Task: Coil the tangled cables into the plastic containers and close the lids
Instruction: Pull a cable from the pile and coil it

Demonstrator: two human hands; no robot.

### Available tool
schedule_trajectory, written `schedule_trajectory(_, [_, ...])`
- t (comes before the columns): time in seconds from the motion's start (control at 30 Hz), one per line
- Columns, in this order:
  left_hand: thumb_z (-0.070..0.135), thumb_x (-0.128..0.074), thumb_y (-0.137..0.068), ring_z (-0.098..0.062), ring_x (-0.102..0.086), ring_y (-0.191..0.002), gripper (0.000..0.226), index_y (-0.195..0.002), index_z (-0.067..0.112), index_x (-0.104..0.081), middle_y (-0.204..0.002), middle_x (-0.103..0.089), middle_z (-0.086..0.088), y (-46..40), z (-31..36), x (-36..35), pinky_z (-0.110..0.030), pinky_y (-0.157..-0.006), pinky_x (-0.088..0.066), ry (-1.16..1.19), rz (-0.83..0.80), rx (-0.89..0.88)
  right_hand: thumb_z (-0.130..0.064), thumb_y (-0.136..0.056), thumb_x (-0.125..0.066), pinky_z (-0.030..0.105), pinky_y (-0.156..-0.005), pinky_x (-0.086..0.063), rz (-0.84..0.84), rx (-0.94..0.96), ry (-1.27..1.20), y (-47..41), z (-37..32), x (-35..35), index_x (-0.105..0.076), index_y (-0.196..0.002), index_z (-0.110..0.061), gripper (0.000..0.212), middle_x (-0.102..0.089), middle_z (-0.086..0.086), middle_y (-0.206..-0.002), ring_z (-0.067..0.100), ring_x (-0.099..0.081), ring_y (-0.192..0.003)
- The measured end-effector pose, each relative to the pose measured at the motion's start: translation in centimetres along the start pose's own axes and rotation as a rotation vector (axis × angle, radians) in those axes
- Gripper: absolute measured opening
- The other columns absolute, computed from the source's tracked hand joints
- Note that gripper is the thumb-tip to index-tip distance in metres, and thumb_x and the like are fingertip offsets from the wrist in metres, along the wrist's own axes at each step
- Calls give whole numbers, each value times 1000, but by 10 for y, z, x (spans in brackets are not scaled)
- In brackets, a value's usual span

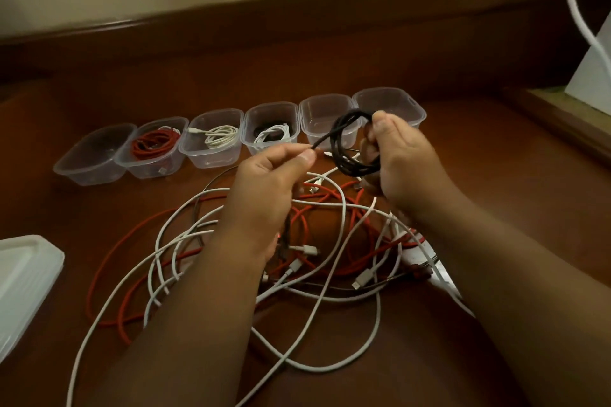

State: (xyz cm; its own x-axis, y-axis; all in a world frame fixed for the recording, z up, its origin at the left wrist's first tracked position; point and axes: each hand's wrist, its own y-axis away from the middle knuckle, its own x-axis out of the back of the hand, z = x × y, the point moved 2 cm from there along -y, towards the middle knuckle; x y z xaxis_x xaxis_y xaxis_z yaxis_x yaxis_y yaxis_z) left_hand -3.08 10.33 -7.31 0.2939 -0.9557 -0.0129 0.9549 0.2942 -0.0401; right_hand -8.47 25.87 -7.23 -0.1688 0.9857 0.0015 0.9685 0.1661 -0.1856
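Observation:
My right hand grips a coiled black cable held above the table. My left hand pinches the loose end of that same cable. Under both hands lies a tangle of white and red cables. Several clear plastic containers stand in a row behind. The far-left container is empty. Beside it, one container holds a red coil, another a white coil, and a third white and black cables. The two containers at the right look empty.
White plastic lids lie at the left edge of the brown wooden table. A white cable hangs at the upper right beside a white object. A raised wooden rim runs along the back.

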Motion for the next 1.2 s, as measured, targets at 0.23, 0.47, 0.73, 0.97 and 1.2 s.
schedule_trajectory(0.23, [9, -65, -92, -7, -66, -71, 13, -88, 14, -76, -77, -74, 2, 11, -7, -23, -20, -64, -51, 213, -10, 87, -37, -107, -33, 34, -63, -44, 114, 33, -27, 7, 6, -8, -52, -75, -29, 38, -56, -12, -58, 8, -54, -63])
schedule_trajectory(0.47, [8, -47, -97, -16, -71, -84, 24, -104, 0, -68, -93, -73, -12, 21, -9, -36, -26, -77, -58, 672, -80, 218, -26, -107, -33, 17, -47, -32, 187, 354, 419, 5, 13, -9, -48, -87, -16, 28, -46, -5, -64, 7, -43, -53])
schedule_trajectory(0.73, [11, -50, -95, -10, -63, -77, 22, -95, 19, -71, -80, -69, 2, 19, -12, -33, -27, -72, -42, 549, -154, 225, -30, -107, -33, 13, -50, -36, 109, 316, 599, 2, 18, -8, -49, -91, -17, 27, -55, -5, -71, 8, -50, -59])
schedule_trajectory(0.97, [1, -61, -77, -16, -69, -87, 38, -113, 13, -67, -89, -72, -3, 15, -12, -34, -32, -82, -53, 496, -193, 165, -29, -107, -34, 12, -54, -35, 82, 290, 586, 0, 21, -8, -51, -92, -16, 26, -56, -4, -75, 3, -52, -65])
schedule_trajectory(1.2, [-4, -59, -92, -12, -74, -83, 34, -107, 24, -68, -88, -75, 2, 8, -14, -22, -25, -73, -56, 73, 42, 22, -32, -107, -34, 42, -50, -45, 119, 352, 551, -4, 22, -2, -51, -96, -15, 26, -56, 3, -69, 25, -54, -58])
